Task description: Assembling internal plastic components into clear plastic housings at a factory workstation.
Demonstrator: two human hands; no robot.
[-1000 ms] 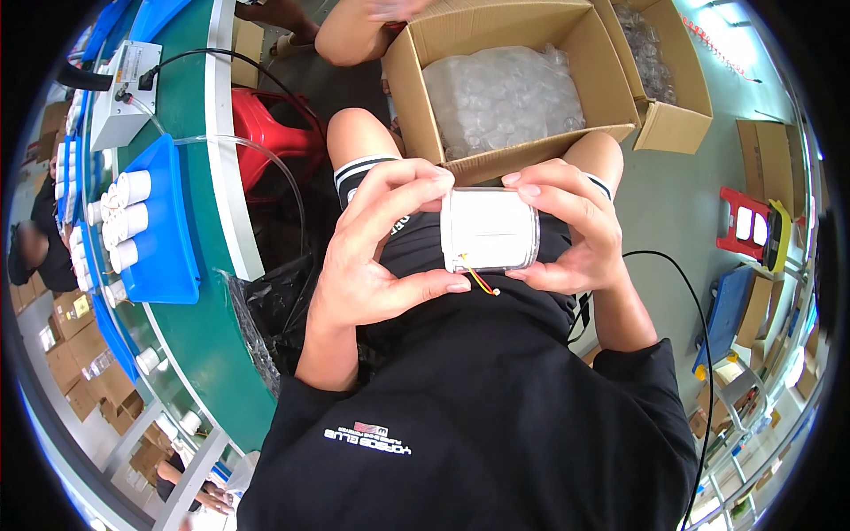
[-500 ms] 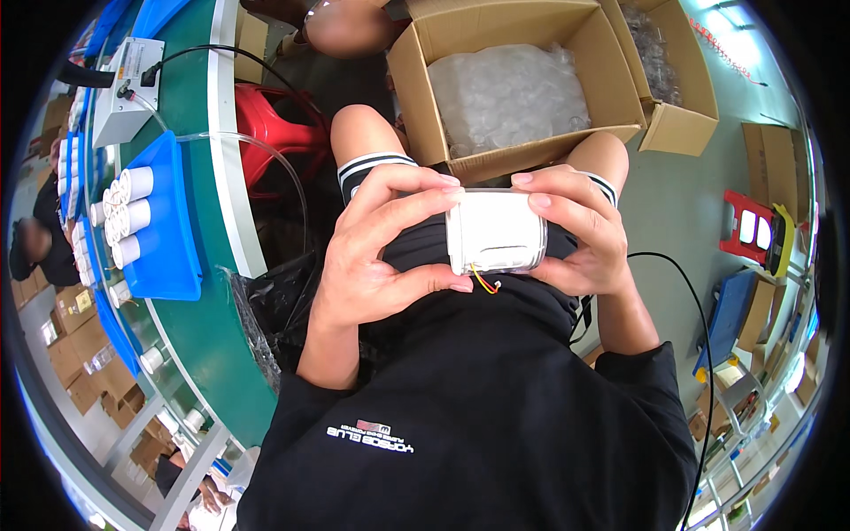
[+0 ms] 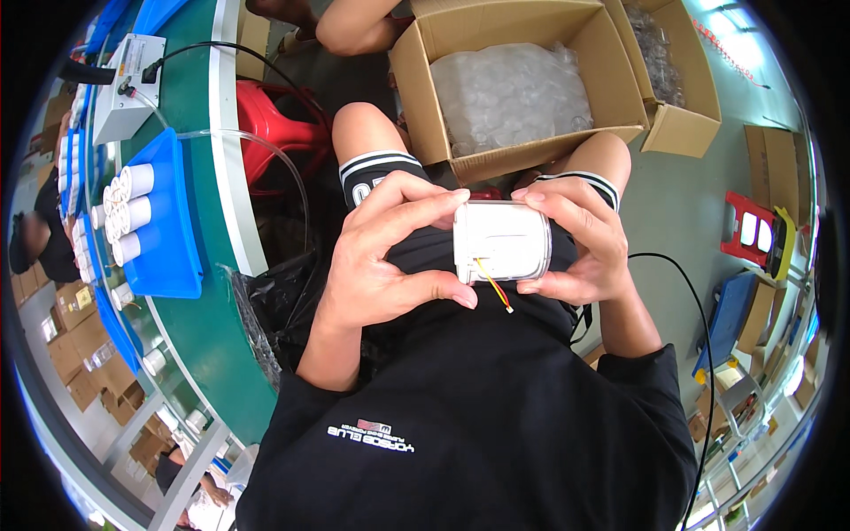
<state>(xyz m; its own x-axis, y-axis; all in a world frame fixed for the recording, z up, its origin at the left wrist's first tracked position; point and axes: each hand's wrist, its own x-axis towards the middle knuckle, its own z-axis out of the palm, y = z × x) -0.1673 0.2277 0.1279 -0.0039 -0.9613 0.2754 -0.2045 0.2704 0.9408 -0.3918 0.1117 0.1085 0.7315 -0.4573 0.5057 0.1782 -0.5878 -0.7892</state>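
Observation:
Above my lap, both hands hold a white cylindrical housing with a clear rim at each end. My left hand grips its left end, fingers along the top edge and thumb at the lower corner. On the other end, my right hand has its fingertips at the upper edge and its thumb below. A short bundle of thin red, yellow and dark wires hangs from the housing's lower side, ending in a small white plug. The palm-side contact is partly hidden.
A cardboard box holding clear plastic pieces stands beyond my knees, another box beside it. On the green bench at left, a blue tray carries several white cylinders, near a grey device. A red stool stands beside the bench.
The housing has tilted and shifted slightly down and right, showing more of its clear right rim. Its wires now hang lower. Both hands keep their hold.

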